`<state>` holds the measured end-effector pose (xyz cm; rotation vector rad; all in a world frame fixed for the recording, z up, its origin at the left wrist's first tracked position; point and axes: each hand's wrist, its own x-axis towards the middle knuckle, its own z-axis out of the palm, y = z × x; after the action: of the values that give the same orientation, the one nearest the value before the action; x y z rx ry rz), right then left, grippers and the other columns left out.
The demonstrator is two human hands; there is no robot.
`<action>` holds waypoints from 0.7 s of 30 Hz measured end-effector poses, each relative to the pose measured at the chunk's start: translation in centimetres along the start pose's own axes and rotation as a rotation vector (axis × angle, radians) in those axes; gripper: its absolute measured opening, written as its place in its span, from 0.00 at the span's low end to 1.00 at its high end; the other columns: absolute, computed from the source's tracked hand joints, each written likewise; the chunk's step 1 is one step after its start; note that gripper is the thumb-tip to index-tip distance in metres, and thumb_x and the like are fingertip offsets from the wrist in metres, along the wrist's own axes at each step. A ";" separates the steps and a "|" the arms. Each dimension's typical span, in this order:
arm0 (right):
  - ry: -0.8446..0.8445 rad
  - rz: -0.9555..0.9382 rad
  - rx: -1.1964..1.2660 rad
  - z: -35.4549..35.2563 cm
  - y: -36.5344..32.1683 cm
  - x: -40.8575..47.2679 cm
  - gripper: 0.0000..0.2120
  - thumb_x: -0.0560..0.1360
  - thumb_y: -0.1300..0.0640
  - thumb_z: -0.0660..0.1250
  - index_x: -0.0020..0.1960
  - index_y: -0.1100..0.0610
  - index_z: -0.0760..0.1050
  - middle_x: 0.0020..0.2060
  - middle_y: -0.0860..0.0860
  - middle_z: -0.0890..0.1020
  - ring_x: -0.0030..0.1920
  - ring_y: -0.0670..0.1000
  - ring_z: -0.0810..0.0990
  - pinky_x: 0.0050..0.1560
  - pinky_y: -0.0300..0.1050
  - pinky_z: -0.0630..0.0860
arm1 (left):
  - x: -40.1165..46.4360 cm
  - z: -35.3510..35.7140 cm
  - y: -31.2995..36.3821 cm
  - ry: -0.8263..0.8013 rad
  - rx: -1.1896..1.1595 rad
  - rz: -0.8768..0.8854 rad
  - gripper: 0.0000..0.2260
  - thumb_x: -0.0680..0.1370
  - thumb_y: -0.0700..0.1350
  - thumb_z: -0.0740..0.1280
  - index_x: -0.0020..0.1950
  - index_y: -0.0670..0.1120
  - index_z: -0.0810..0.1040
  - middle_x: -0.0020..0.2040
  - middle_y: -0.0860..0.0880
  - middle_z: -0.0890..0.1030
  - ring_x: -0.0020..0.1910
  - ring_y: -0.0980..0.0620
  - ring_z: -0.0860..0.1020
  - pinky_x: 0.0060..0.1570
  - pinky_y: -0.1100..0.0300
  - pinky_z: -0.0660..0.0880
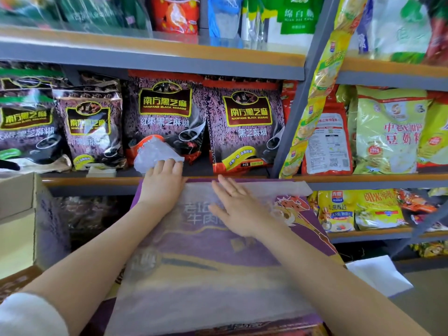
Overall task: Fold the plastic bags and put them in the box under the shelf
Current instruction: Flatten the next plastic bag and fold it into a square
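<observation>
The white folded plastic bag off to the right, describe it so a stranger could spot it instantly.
Start at the big purple printed carton under both hands, which has a translucent plastic bag spread over it. Look past the carton's right edge, low beside the right forearm: the white folded plastic bag lies there. Unlike the colourful printed snack packets above it, it is plain white.

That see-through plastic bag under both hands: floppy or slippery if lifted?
Probably floppy: the plastic bag is thin enough to show the purple box print through it. Its far corner already curls up past the left hand. Likely slippery, very light; the right hand presses it flat.
</observation>
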<state>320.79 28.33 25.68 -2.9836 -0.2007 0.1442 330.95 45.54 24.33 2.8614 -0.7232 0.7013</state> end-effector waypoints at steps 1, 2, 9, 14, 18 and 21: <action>-0.024 0.021 -0.007 0.8 -0.2 0.0 0.30 0.80 0.42 0.46 0.77 0.54 0.43 0.77 0.50 0.42 0.76 0.50 0.42 0.75 0.49 0.42 | -0.6 -0.1 0.0 -0.010 -0.060 0.074 0.15 0.73 0.46 0.67 0.54 0.37 0.77 0.53 0.36 0.78 0.53 0.35 0.76 0.45 0.43 0.75; -0.029 0.047 -0.016 1.5 -0.1 0.0 0.31 0.80 0.41 0.46 0.77 0.53 0.43 0.77 0.50 0.43 0.76 0.49 0.42 0.74 0.49 0.42 | -1.5 -0.4 0.3 -0.070 -0.134 0.159 0.20 0.76 0.51 0.59 0.59 0.37 0.76 0.60 0.35 0.75 0.60 0.35 0.73 0.54 0.42 0.73; -0.014 0.160 -0.044 2.5 1.4 -0.5 0.32 0.78 0.36 0.45 0.77 0.48 0.43 0.77 0.48 0.43 0.76 0.49 0.41 0.74 0.51 0.41 | -5.4 -1.0 0.1 -0.557 -0.120 0.040 0.41 0.70 0.73 0.41 0.76 0.51 0.44 0.77 0.45 0.43 0.75 0.48 0.44 0.72 0.54 0.42; 0.019 0.386 -0.034 1.8 5.8 -1.9 0.35 0.76 0.33 0.44 0.77 0.50 0.43 0.77 0.50 0.44 0.77 0.51 0.43 0.74 0.52 0.43 | -5.4 -1.0 -0.2 -0.569 -0.075 -0.004 0.38 0.73 0.70 0.48 0.76 0.51 0.43 0.77 0.44 0.42 0.75 0.46 0.42 0.74 0.51 0.43; 0.051 0.567 -0.006 1.4 8.8 -2.8 0.37 0.77 0.35 0.46 0.77 0.56 0.45 0.77 0.52 0.47 0.77 0.52 0.46 0.75 0.54 0.45 | -5.4 -1.5 -0.1 -0.479 -0.097 0.010 0.39 0.73 0.70 0.48 0.76 0.47 0.49 0.77 0.44 0.46 0.75 0.48 0.45 0.73 0.52 0.44; 0.156 0.523 -0.081 0.9 7.3 -3.7 0.32 0.79 0.41 0.49 0.76 0.58 0.50 0.77 0.53 0.49 0.76 0.54 0.49 0.74 0.57 0.47 | -6.6 -3.4 0.6 -0.328 -0.165 0.168 0.38 0.72 0.69 0.47 0.74 0.46 0.59 0.77 0.47 0.51 0.75 0.49 0.51 0.72 0.55 0.50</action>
<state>317.97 20.79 23.95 -3.0332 0.6074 -0.0435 324.11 48.55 24.26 2.8136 -1.0199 0.1729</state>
